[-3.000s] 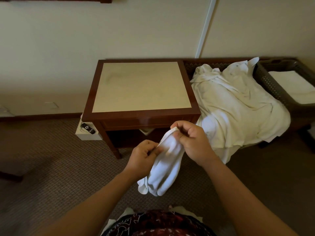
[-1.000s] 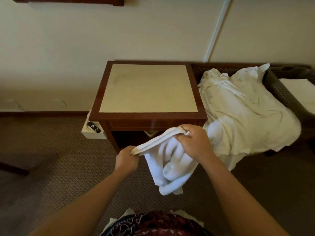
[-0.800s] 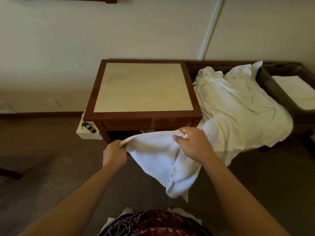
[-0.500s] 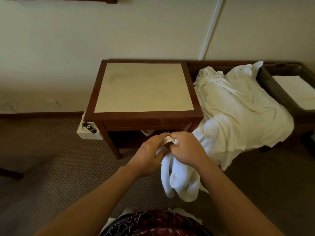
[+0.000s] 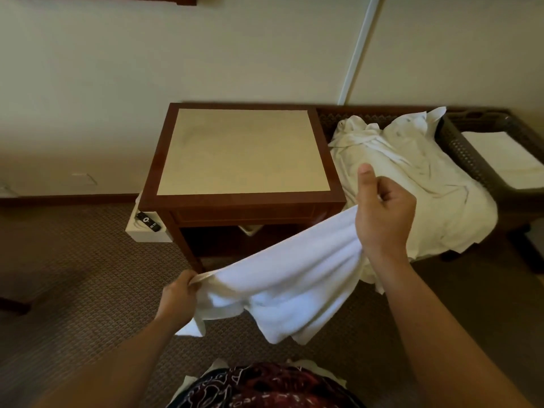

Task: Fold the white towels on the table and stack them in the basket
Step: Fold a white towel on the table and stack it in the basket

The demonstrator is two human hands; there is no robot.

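Now: your left hand [image 5: 179,295] pinches towel [image 5: 291,278] corner, right hand [image 5: 382,213] grips opposite end, thumb raised; towel hangs between them, clear of table [image 5: 244,201]. Pull edge taut, match corners, lay flat on tabletop before folding.

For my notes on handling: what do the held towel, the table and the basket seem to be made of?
Towel: soft white cloth, probably terry; it sags and folds. Table: glossy dark wood or veneer with a matte beige inlay. Basket: dark lattice walls, perhaps moulded plastic or wicker; I cannot tell which.
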